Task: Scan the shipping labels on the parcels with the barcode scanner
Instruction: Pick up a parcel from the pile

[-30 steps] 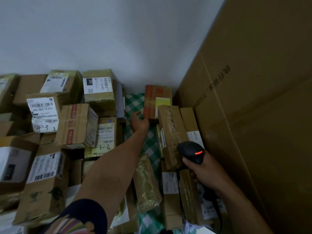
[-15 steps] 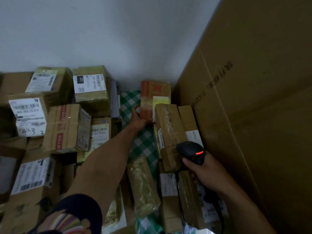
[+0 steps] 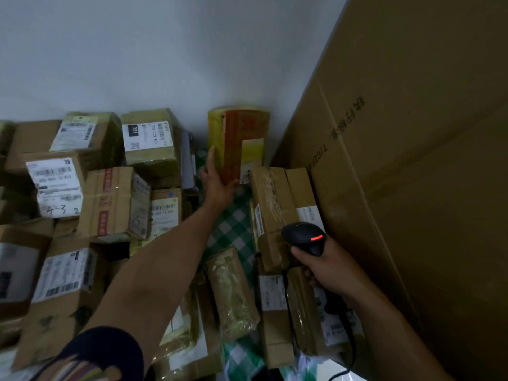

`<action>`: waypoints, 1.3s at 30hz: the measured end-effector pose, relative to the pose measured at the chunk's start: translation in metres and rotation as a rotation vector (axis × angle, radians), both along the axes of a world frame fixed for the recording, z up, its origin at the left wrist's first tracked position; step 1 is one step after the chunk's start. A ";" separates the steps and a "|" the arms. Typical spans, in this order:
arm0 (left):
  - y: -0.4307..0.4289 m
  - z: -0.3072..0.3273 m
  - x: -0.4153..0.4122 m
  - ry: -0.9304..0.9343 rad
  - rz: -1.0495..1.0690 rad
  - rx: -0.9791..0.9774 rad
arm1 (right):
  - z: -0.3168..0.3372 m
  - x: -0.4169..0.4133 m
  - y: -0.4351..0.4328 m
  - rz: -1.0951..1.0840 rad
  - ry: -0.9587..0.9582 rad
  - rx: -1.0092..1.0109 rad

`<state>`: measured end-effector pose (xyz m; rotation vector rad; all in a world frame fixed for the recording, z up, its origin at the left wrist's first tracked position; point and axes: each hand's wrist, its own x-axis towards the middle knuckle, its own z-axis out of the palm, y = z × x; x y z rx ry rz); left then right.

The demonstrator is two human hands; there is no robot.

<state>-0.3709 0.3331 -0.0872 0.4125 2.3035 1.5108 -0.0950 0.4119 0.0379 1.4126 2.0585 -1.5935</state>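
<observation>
My left hand (image 3: 217, 180) reaches far forward and grips the lower edge of an orange and yellow taped parcel (image 3: 239, 141), which is tipped up on end against the white wall. A yellow patch and part of a white label show on its front. My right hand (image 3: 327, 268) holds a black barcode scanner (image 3: 305, 239) with a red light lit, its head pointing forward over the long cardboard parcels (image 3: 275, 207) on the right. The scanner's cable (image 3: 349, 353) hangs down by my wrist.
Many labelled cardboard parcels (image 3: 115, 202) are piled on the left. A green checked cloth (image 3: 233, 229) shows between the piles. A very large cardboard box (image 3: 412, 160) walls off the right side. More taped parcels (image 3: 233, 292) lie near my arms.
My left hand has lifted the orange parcel from lying flat to standing upright against the wall. The right hand and scanner have barely moved.
</observation>
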 end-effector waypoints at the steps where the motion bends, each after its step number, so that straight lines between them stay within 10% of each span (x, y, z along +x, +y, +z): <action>1: 0.000 0.007 0.001 0.065 0.031 -0.035 | 0.001 0.000 0.000 -0.002 0.003 -0.003; 6: -0.014 0.058 0.009 0.408 0.134 0.018 | 0.012 0.005 -0.006 -0.014 0.044 0.005; 16: -0.095 0.132 0.090 0.074 0.025 0.439 | 0.072 0.032 -0.025 -0.044 0.294 0.086; 39: -0.127 0.147 0.112 0.220 0.109 0.213 | 0.134 0.035 -0.063 0.245 0.376 0.076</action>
